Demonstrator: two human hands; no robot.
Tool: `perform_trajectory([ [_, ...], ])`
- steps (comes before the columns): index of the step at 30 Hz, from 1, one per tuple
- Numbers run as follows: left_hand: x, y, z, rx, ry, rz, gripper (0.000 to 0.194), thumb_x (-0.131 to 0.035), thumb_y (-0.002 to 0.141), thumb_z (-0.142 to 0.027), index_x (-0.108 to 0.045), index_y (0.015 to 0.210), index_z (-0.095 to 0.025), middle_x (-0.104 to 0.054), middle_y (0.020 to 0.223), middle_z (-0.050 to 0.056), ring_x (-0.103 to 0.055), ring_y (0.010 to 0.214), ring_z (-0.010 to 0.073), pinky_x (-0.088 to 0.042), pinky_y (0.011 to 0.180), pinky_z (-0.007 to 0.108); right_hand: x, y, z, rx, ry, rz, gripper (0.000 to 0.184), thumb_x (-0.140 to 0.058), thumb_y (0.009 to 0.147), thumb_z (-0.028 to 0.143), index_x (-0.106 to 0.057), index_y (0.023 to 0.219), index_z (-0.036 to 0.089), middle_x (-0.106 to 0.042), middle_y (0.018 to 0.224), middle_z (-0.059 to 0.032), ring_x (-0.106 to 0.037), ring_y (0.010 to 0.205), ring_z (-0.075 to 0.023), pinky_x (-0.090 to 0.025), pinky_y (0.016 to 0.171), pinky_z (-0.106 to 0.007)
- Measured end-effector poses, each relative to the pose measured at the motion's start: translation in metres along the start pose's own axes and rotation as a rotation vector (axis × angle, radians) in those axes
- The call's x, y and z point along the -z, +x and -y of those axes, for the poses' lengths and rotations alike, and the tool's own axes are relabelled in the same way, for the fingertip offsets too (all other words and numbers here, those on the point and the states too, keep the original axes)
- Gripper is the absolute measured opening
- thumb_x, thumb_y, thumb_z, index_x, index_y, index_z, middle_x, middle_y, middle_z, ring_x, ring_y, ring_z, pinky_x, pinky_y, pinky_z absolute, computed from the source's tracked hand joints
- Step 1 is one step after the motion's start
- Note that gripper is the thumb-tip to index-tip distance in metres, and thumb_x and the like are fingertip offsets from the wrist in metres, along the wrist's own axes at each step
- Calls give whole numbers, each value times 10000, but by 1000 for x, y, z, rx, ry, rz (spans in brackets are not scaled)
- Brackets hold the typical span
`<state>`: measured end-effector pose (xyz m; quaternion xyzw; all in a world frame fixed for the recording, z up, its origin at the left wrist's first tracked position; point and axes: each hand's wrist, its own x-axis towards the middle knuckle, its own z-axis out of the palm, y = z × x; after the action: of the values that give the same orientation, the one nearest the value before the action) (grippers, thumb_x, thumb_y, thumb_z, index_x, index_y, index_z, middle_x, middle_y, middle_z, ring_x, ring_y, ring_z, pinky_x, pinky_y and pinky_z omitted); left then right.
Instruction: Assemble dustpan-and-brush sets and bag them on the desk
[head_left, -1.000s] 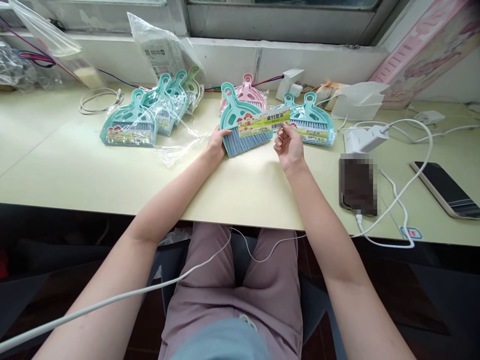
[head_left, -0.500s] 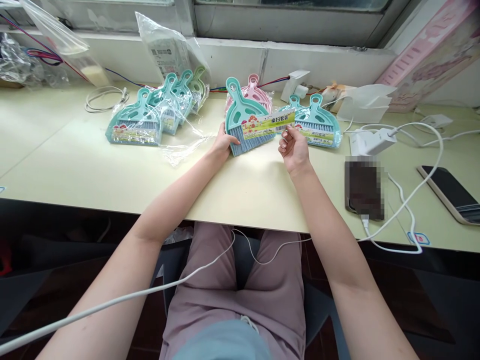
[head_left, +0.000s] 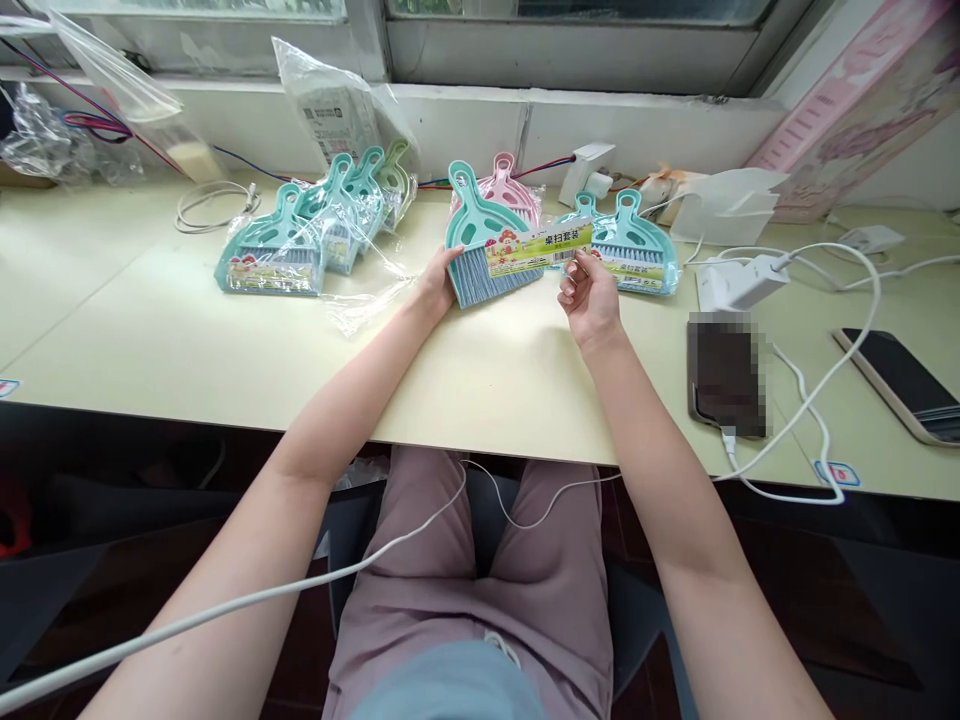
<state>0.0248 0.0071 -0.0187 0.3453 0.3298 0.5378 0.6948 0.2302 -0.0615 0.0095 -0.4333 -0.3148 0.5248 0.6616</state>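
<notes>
My left hand [head_left: 437,281] grips the left edge of a teal dustpan-and-brush set [head_left: 474,222], its grey-blue bristles [head_left: 484,282] facing me. Between the thumb and fingers of my right hand [head_left: 590,297] is the right end of a printed label card [head_left: 529,248], green and yellow with mushrooms. The card lies across the front of the set; whether it is joined to it I cannot tell. Behind stands a pink dustpan set [head_left: 504,180]. Wrapped teal sets [head_left: 637,250] lie just right of my right hand, and several more bagged sets [head_left: 277,245] lie to the left.
A clear plastic wrapper [head_left: 367,295] spreads left of my hands. To the right are a power strip [head_left: 739,285], a charging phone [head_left: 724,375] and another phone [head_left: 904,385]. A white cable [head_left: 247,607] crosses over my left forearm. Window wall behind.
The teal set has tilted slightly and shifted a little left, and my left thumb has moved from the bristle front to its edge. My right hand keeps its pinch on the card.
</notes>
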Motion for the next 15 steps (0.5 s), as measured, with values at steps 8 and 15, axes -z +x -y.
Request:
perform_trajectory([
  [8,8,6,6,-104,142,0,766,-662,567,-72,-500,1297,-240,-679,1211,54,-573,1244,321,-411,1113,551,-5,-5,0,1,-46,3,311,-718,790,409,-475,727,224,-472,565,98,-402,385,-29,-270,343,-175],
  [15,7,3,5,-117,177,12,835,-653,534,-65,-466,1327,-248,-642,1267,69,-525,1294,339,-395,1113,570,-1,-2,-1,-5,-66,1,321,-733,768,425,-479,737,231,-467,566,97,-406,393,-36,-264,341,-177],
])
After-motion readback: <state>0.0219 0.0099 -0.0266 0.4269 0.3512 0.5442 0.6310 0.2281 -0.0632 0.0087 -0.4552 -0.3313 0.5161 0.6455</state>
